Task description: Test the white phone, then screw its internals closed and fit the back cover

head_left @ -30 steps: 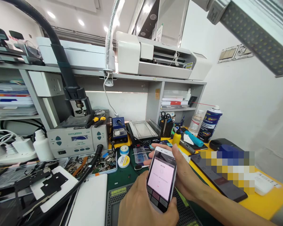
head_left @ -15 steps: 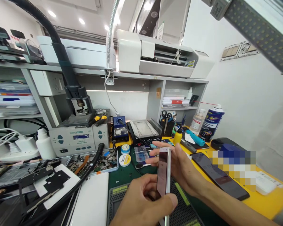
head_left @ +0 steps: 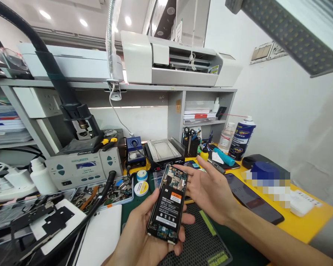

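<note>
An opened smartphone rests in my left hand, its back off so the black battery and the circuit boards face up. My left thumb lies along one long edge and the fingertips curl round the other. Beside the phone's upper right corner is my right hand, fingers stretched out and thumb raised; whether some fingertips touch the phone's edge I cannot tell. Under both hands lies a black perforated work mat.
A dark-screened phone lies on the yellow surface at right, near a spray can. A parts tray, a white panel and a thick black hose occupy the left. Behind stand a soldering station and a flat heating plate.
The phone was edge-on with its screen side partly showing; now it is turned with its opened back up. My left hand has rolled palm up beneath it. The camera view has shifted slightly right.
</note>
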{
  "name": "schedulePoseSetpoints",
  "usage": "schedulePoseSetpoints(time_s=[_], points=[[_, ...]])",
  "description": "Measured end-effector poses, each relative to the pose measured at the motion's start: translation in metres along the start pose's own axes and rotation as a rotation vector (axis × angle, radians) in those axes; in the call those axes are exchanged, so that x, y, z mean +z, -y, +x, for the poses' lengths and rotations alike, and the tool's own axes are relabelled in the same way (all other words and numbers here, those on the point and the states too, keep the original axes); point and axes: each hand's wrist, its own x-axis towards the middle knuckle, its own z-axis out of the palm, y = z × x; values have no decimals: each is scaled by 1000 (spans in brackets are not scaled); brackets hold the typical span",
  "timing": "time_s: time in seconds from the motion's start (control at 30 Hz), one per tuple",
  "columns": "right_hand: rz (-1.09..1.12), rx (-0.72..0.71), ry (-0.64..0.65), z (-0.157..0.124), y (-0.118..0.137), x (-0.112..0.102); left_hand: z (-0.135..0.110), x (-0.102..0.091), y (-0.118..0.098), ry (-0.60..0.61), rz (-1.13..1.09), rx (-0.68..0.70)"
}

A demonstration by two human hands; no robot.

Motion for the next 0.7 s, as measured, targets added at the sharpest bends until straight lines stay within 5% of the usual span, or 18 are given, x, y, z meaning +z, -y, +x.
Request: schedulePoseSetpoints(time_s=[0.37,0.53,0.7], points=[[-243,17,9,1,-6,-4,1,1,1,-140,120,-28],[-774,-260,-173,7,13,-14,-10,3,-17,-228,203,242],[-1211,-201,-65,3,38,-22,-21,1,-36,-297,220,441]])
